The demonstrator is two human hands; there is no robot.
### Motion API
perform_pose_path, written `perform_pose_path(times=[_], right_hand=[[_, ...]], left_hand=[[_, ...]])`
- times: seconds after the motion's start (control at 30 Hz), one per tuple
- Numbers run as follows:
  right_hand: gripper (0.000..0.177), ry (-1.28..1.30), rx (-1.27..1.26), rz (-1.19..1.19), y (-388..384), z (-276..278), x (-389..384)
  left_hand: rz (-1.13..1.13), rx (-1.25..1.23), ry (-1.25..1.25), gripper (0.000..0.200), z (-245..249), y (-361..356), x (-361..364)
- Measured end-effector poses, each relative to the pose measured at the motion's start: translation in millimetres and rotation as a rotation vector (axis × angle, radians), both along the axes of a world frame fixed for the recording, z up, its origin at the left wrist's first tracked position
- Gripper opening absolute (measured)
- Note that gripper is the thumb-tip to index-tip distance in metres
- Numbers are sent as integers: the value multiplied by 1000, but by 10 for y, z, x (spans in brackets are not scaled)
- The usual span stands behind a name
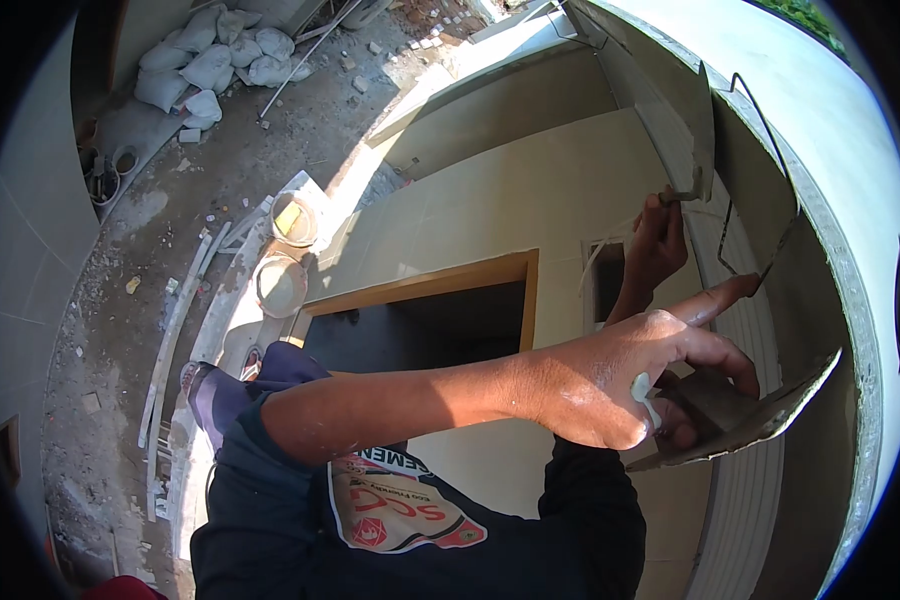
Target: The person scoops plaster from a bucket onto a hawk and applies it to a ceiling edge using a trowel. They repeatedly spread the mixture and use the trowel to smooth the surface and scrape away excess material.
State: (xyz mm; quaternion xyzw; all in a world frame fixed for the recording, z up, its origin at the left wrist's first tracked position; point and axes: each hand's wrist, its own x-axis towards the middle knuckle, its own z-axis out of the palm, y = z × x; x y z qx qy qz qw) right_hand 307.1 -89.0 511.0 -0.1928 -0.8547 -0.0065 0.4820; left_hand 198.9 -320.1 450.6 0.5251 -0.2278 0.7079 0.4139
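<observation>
My left hand point(660, 375), smeared with pale material, reaches across to the right. Its fingers are closed around a flat dark plate point(770, 415) with a rough, crusted edge, while one finger stretches out toward a bent metal rod point(792, 190). Farther up, my right hand point(657, 245) is wrapped round the handle of a trowel, whose thin blade point(705, 135) stands close to the edge of the wall. A whitish lump point(642, 388) sticks to my left hand near the plate.
Below are a doorway with a wooden frame point(532, 300), two buckets point(281, 285) point(295, 218) on a plank platform, and long strips point(175, 340). White sacks point(210, 65) lie on the rubble-strewn ground. A ledge point(840, 270) curves along the right.
</observation>
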Motion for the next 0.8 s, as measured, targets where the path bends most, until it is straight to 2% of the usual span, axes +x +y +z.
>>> perform_pose_path(times=[0.13, 0.23, 0.3, 0.33, 0.43, 0.5, 0.53, 0.57, 0.63, 0.7, 0.8], right_hand=[[30, -136, 116, -105, 169, 28, 22], [29, -205, 195, -165, 386, 85, -111], [31, -134, 32, -170, 407, 152, -179], [31, -134, 31, -168, 408, 201, -212], [25, -158, -43, -154, 514, 332, -264], [25, -148, -199, -136, 702, 302, -291], [25, -149, -200, -134, 828, 252, -240], [28, -165, -108, -198, 948, 185, -171], [31, -181, -13, -254, 959, 153, -200], [28, -189, 297, -312, 901, 84, -197], [29, -159, 224, -249, 676, 123, -174]], left_hand=[[29, 65, 10, 64, -45, 69, 49], [24, 139, -24, 78, -60, 131, 130], [-73, 139, -61, 86, -76, 135, 141], [-105, 138, -74, 89, -82, 140, 137], [10, 136, -9, 92, -88, 157, 139], [-90, 143, -86, 92, -78, 157, 165], [-122, 145, -112, 92, -71, 166, 170], [52, 173, -95, 91, -57, 191, 172], [234, 203, -78, 91, -75, 235, 189], [174, 242, -166, 90, -129, 261, 253], [19, 270, -189, 88, -137, 282, 287]])
